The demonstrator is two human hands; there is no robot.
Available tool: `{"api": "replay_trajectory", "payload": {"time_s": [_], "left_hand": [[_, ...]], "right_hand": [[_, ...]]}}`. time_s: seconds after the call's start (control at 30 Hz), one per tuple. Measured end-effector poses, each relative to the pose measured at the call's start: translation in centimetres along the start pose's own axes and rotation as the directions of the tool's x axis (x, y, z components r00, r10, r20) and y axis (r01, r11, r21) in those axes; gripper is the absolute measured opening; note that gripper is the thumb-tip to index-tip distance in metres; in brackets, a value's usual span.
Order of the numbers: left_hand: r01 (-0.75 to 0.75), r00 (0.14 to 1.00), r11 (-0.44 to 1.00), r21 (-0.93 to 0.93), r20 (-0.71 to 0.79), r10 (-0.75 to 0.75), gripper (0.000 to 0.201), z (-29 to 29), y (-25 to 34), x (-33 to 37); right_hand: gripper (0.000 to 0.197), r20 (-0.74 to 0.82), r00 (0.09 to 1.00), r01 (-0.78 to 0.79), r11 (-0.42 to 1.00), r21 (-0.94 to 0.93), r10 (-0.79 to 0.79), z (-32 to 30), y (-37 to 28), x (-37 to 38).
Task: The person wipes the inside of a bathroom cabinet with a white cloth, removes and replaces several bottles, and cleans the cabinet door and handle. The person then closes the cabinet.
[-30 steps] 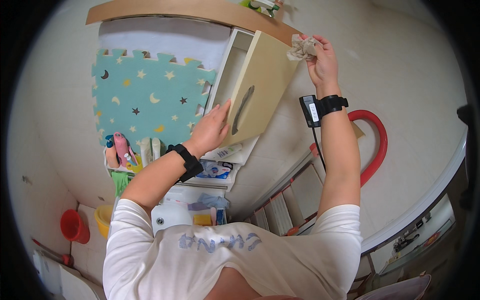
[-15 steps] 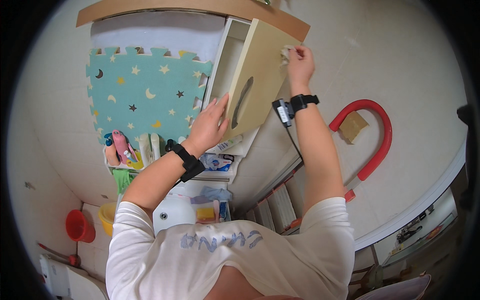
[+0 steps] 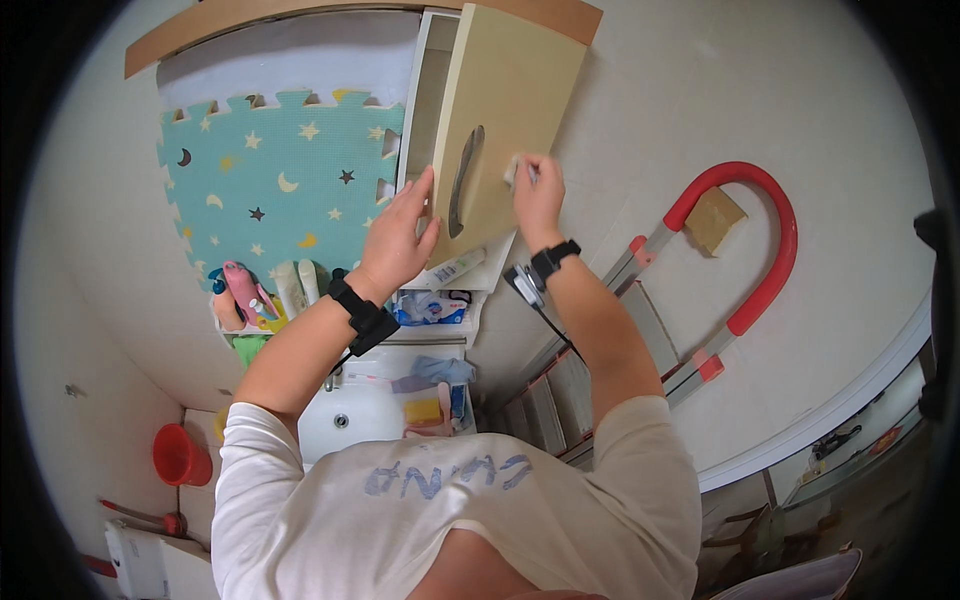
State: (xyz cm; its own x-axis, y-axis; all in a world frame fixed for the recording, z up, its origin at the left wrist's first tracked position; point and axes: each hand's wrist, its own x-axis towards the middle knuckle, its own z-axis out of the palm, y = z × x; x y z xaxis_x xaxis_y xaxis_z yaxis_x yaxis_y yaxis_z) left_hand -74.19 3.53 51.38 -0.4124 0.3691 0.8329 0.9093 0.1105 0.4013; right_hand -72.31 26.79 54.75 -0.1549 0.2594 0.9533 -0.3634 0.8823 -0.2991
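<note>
A cream cabinet door [image 3: 515,90] with a dark curved handle [image 3: 464,185] stands swung out from a white cabinet [image 3: 430,95]. My right hand [image 3: 540,200] pinches a crumpled pale cloth or tissue [image 3: 512,172] against the door's face, to the right of the handle. At the door's left edge rests my left hand [image 3: 396,245], its fingers stretched out and holding nothing. How much of the cloth lies under my right fingers is hidden.
Left of the door is a teal foam mat [image 3: 290,190] with stars and moons. Bottles [image 3: 240,290] stand on a shelf below it, above a white sink [image 3: 365,425]. A ladder with a red curved rail [image 3: 780,240] stands at right. A red bucket [image 3: 181,455] sits lower left.
My right hand has moved down and left across the door with the cloth, closer to the handle. My left hand stays at the door's edge. The whole view has shifted slightly.
</note>
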Motion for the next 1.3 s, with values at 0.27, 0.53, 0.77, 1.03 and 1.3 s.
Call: {"api": "replay_trajectory", "payload": {"time_s": [0.27, 0.53, 0.77, 1.03, 1.3], "left_hand": [[0.01, 0.999, 0.996, 0.093, 0.033, -0.013, 0.073, -0.9, 0.3, -0.2], [0.095, 0.993, 0.988, 0.124, 0.064, -0.103, 0.07, -0.9, -1.7, 0.3], [-0.002, 1.0, 0.999, -0.035, -0.015, 0.001, 0.066, -0.5, -1.9, 0.3], [0.12, 0.992, 0.989, -0.088, 0.051, -0.116, 0.065, -0.6, -1.4, 0.2], [0.14, 0.99, 0.983, -0.12, 0.037, -0.137, 0.062, -0.4, -1.1, 0.4]], "right_hand": [[0.013, -0.173, 0.956, 0.284, 0.902, 0.324, -0.238, 4.4, -10.0, 10.8], [0.026, 0.205, 0.752, 0.546, 0.767, 0.336, -0.626, 2.9, -9.4, 0.7], [0.036, 0.15, 0.758, 0.587, 0.764, 0.269, -0.635, 3.3, -7.4, 2.7], [0.025, -0.154, 0.937, 0.34, 0.921, 0.19, -0.314, 3.9, -3.5, 7.0], [0.018, 0.217, 0.956, 0.133, 0.951, 0.28, -0.197, 1.6, -1.6, -6.5]]}}
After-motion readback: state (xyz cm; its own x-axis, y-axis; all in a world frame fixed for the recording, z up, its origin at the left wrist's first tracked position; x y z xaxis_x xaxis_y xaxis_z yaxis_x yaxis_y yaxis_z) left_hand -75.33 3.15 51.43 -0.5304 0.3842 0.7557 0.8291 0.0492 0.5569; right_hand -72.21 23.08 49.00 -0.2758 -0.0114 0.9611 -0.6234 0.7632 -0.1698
